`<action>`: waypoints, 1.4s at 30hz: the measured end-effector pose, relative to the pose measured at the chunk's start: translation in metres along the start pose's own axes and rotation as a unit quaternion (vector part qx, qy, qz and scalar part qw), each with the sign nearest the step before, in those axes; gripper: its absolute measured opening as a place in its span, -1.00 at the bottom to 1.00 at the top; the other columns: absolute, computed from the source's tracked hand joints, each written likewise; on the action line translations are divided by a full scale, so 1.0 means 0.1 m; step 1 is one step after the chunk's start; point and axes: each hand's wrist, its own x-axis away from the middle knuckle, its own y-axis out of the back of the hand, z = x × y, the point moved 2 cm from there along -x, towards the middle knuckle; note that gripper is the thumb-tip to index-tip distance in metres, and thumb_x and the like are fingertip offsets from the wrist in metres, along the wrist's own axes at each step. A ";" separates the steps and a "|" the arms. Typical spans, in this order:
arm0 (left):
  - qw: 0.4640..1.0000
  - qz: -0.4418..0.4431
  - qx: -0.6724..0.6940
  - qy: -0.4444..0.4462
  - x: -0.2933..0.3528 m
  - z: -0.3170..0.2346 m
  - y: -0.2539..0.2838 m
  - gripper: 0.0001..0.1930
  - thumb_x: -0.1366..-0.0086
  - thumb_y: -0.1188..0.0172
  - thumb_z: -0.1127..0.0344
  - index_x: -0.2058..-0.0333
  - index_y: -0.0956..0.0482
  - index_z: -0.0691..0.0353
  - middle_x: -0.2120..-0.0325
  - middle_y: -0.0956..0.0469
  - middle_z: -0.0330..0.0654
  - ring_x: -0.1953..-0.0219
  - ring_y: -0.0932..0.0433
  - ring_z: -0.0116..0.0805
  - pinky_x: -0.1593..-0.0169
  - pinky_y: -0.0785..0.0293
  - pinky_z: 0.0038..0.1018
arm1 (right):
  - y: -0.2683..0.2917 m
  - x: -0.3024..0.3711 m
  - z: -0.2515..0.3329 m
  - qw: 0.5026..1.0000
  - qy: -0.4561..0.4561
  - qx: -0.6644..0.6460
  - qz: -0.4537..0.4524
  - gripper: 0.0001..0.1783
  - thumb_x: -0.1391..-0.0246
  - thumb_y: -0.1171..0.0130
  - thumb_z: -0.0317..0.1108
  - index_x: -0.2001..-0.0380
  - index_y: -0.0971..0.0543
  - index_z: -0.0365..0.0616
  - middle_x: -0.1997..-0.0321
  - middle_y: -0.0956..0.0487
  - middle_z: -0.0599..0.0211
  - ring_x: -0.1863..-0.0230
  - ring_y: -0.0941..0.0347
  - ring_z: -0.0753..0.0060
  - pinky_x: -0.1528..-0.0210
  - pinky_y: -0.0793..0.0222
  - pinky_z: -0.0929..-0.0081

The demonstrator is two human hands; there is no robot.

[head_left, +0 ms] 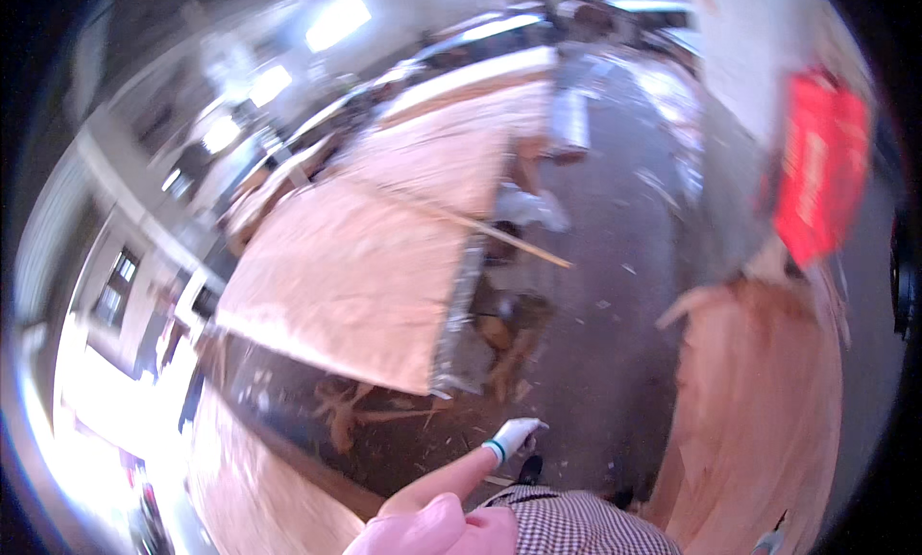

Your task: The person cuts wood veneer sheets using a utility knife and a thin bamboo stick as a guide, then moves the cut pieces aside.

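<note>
Here the gloved left hand (514, 437) hangs free, grip released, over floor (595, 344) between veneer sheets (355, 267).

a sheet (355, 277) lies on a table (459, 315) to the left, a stick (480, 227) across it; another sheet (759, 411) stands right, scraps (351, 411) on the floor (605, 296) between.

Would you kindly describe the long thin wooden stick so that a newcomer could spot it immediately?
Start at the big stack of pale veneer sheets filling the middle of the view. The wooden stick lies slanted across its top, one end jutting past the right edge over the grey floor. Unlike the flat sheets, it is narrow and straight.
</note>
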 end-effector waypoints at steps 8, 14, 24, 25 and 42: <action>0.836 -0.015 -0.529 -0.145 0.53 2.15 0.48 -0.75 -0.23 0.00 0.24 0.21 -0.53 0.23 0.21 -0.55 0.01 0.08 -0.51 -0.01 0.01 -0.45 -0.27 | -2.40 0.80 2.53 0.934 0.266 -0.024 0.236 -0.84 0.06 -0.18 -0.31 0.37 -0.56 -0.10 0.63 -0.49 0.38 0.67 -0.40 0.42 0.68 -0.26 0.41; 0.945 -0.103 -0.304 0.063 1.41 4.30 1.00 -0.63 -0.27 0.09 0.10 0.18 -0.56 0.21 0.10 -0.54 -0.02 0.02 -0.49 -0.04 -0.02 -0.42 -0.26 | -4.01 3.01 3.18 0.792 0.394 0.185 0.429 -0.89 -0.08 -0.06 -0.38 0.37 -0.52 -0.16 0.64 -0.52 0.30 0.72 -0.40 0.48 0.72 -0.28 0.46; 0.951 -0.245 0.098 0.159 1.96 4.77 1.88 -0.58 -0.31 0.04 0.04 0.08 -0.57 0.24 0.10 -0.57 -0.06 0.01 -0.50 -0.12 -0.10 -0.34 -0.36 | -4.81 5.29 3.63 0.562 0.667 0.279 0.401 -0.49 0.10 -0.14 -0.15 0.09 -0.52 -0.23 0.21 -0.58 -0.11 0.13 -0.52 -0.05 0.03 -0.42 0.20; 0.951 -0.270 0.099 0.111 1.86 4.67 2.05 -0.60 -0.31 0.02 0.07 0.09 -0.58 0.23 0.12 -0.58 -0.08 0.05 -0.52 -0.15 -0.08 -0.36 -0.38 | -4.93 5.42 3.80 0.578 0.691 0.198 0.387 -0.54 0.15 -0.19 -0.22 0.14 -0.54 -0.25 0.26 -0.58 -0.14 0.19 -0.54 -0.06 0.10 -0.45 0.22; 0.934 -0.001 0.233 -0.272 1.42 0.88 4.58 -0.61 -0.34 -0.07 0.26 -0.08 -0.35 0.30 0.05 -0.45 -0.24 -0.01 -0.38 -0.48 -0.12 -0.28 -0.51 | -4.35 9.33 7.37 0.408 0.555 -0.646 0.328 -0.78 -0.19 -0.02 -0.52 0.10 -0.45 -0.34 0.20 -0.45 0.21 0.36 -0.38 0.55 0.46 -0.33 0.69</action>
